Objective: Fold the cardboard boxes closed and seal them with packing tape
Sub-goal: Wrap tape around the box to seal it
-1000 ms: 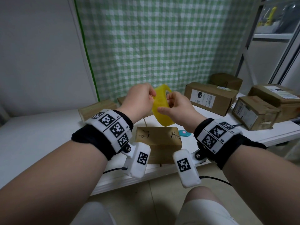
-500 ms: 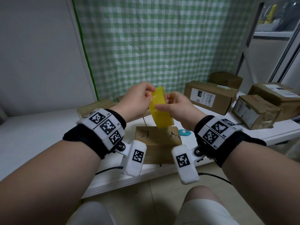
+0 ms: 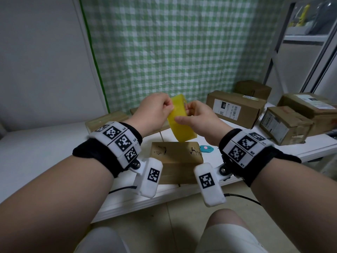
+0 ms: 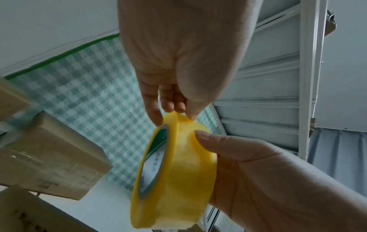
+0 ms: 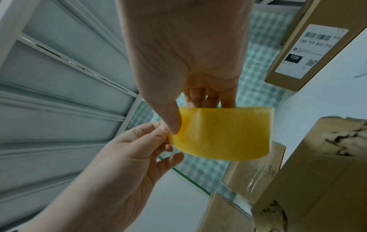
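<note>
1. Head view: both hands are raised at the centre of the frame, holding a yellow roll of packing tape (image 3: 180, 123) in the air above a small cardboard box (image 3: 176, 157) that sits at the near edge of the white table (image 3: 36, 152). The left hand (image 3: 155, 111) has its fingers curled and pinches the roll's upper left edge. The right hand (image 3: 197, 117) grips the roll from the right, with its thumb laid across the outer face. A teal cutter (image 3: 207, 148) lies just right of the small box. More cardboard boxes (image 3: 235, 108) stand at the right of the frame, in front of a green checked cloth (image 3: 182, 48).

2. Left wrist view: the left hand (image 4: 178, 62) comes down from the top, and its fingertips (image 4: 174, 106) pinch a raised bit of tape at the top of the roll (image 4: 174, 172). The right hand (image 4: 268, 172) enters from the lower right and clasps the roll, with its thumb pressed on the yellow face. Boxes (image 4: 49, 160) fill the left of the frame.

3. Right wrist view: the right hand (image 5: 182, 55) fills the top centre, its thumb on the left part of the roll (image 5: 224, 133) and its fingers behind it. The left hand (image 5: 123, 157) reaches in from the lower left and pinches the roll's left edge. A labelled box (image 5: 309, 51) is at the upper right, and the torn small box (image 5: 317, 172) is at the lower right.
</note>
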Available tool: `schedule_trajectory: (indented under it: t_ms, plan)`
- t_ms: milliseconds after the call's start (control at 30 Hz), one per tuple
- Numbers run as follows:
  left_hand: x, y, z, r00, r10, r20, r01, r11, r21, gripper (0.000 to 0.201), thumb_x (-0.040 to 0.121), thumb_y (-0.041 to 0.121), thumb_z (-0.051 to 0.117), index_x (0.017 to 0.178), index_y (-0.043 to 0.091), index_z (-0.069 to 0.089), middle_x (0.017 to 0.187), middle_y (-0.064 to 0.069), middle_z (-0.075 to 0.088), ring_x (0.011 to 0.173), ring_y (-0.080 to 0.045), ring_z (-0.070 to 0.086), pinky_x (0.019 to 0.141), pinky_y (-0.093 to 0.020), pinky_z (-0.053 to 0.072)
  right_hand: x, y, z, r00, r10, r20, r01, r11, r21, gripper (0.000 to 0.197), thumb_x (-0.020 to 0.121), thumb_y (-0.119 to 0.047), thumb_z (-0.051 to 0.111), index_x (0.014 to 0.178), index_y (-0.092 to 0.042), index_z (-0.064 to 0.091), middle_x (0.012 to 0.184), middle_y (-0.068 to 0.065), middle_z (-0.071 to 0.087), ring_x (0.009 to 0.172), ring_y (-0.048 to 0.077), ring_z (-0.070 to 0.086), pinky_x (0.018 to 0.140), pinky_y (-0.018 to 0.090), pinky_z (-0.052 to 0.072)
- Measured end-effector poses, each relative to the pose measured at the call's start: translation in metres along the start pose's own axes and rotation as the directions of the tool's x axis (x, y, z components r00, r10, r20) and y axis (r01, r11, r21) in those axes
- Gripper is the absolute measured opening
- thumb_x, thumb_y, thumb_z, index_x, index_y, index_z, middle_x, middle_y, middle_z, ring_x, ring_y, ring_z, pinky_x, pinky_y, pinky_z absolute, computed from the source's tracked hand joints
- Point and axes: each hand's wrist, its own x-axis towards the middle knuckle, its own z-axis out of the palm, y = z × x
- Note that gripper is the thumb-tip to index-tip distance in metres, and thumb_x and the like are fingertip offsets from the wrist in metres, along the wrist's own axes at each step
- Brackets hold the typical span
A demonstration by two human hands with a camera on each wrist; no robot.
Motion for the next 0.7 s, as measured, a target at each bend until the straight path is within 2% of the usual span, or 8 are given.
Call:
schedule_trajectory:
  t_ms: [67,200,300,367,433,500,600,700]
  plan:
    - [-0.0011,-0.0008,-0.0008,0.997,0.074,-0.006,-0.074,0.996,0.04,0.011,0.094,0.016,0.051,0.083,0.016,0.05,0.073,0.013,0.041,0.078,-0.013,0.042,0.06,-0.023,0.025,0.0011,0.0009,-0.0018,0.999,0.02,0.027,-0.021,0.999,0.044,0.035,0.078,-0.015,0.076,0.105,-0.008,0.054,0.113,0.019,0.063,0.103,0.033,0.063,0.091,0.049,0.051]
    - [-0.0019,-0.0017,-0.0039,0.988,0.152,-0.004,-0.152,0.987,0.047,0.011,0.094,0.012,0.048,0.083,0.014,0.048,0.076,0.012,0.039,0.078,-0.013,0.04,0.058,-0.017,0.027,0.0024,0.0009,-0.0056,0.993,0.039,0.113,-0.054,0.989,0.138,0.045,0.078,-0.014,0.076,0.115,0.002,0.053,0.104,0.017,0.062,0.094,0.03,0.062,0.09,0.05,0.05]
    - [-0.0024,-0.0016,-0.007,0.983,0.182,-0.011,-0.182,0.982,0.057,0.011,0.095,0.013,0.048,0.085,0.014,0.047,0.078,0.011,0.039,0.078,-0.012,0.039,0.061,-0.011,0.03,0.0032,-0.0003,-0.0066,0.992,0.046,0.121,-0.063,0.988,0.139,0.049,0.08,-0.018,0.075,0.117,0.005,0.052,0.107,0.018,0.064,0.096,0.031,0.063,0.092,0.05,0.049]
    - [-0.0022,-0.0012,-0.0077,0.985,0.172,-0.014,-0.17,0.982,0.086,0.008,0.095,0.017,0.05,0.087,0.016,0.049,0.08,0.009,0.042,0.08,-0.012,0.041,0.06,-0.017,0.029,0.0047,0.0001,-0.007,0.993,0.042,0.107,-0.054,0.992,0.111,0.049,0.077,-0.024,0.076,0.113,0.0,0.055,0.108,0.016,0.066,0.098,0.032,0.063,0.087,0.048,0.051]
    - [-0.0004,-0.002,-0.007,0.992,0.128,-0.013,-0.126,0.986,0.107,0.008,0.094,0.025,0.052,0.092,0.017,0.05,0.081,0.009,0.045,0.08,-0.012,0.043,0.063,-0.021,0.026,0.0056,0.0,-0.0076,0.995,0.028,0.095,-0.036,0.996,0.083,0.044,0.076,-0.027,0.077,0.108,-0.006,0.056,0.101,0.011,0.063,0.09,0.026,0.061,0.077,0.041,0.049]
    - [0.0014,-0.0027,-0.0056,0.998,0.057,-0.004,-0.056,0.992,0.111,0.013,0.095,0.03,0.051,0.099,0.018,0.049,0.08,0.008,0.046,0.078,-0.013,0.045,0.063,-0.025,0.028,0.0062,0.001,-0.0079,0.996,0.016,0.086,-0.021,0.998,0.056,0.042,0.077,-0.026,0.077,0.107,-0.007,0.055,0.097,0.008,0.061,0.087,0.022,0.058,0.075,0.036,0.046]
    - [0.002,-0.0025,-0.0014,0.998,0.052,0.029,-0.056,0.987,0.152,0.017,0.098,0.03,0.043,0.088,0.016,0.045,0.074,0.008,0.043,0.074,-0.017,0.043,0.057,-0.028,0.026,0.0042,0.0013,-0.0078,0.996,-0.009,0.084,0.008,1.0,0.019,0.037,0.079,-0.024,0.076,0.106,-0.007,0.056,0.095,0.008,0.059,0.084,0.02,0.057,0.074,0.035,0.047]
    - [0.0005,-0.0005,0.0003,0.993,0.11,0.043,-0.116,0.981,0.158,0.019,0.099,0.024,0.04,0.084,0.013,0.043,0.077,0.003,0.041,0.077,-0.019,0.041,0.065,-0.03,0.027,0.002,0.0023,-0.0082,0.995,-0.024,0.094,0.021,0.999,0.031,0.031,0.081,-0.024,0.073,0.103,-0.007,0.057,0.096,0.011,0.06,0.084,0.022,0.058,0.072,0.035,0.046]
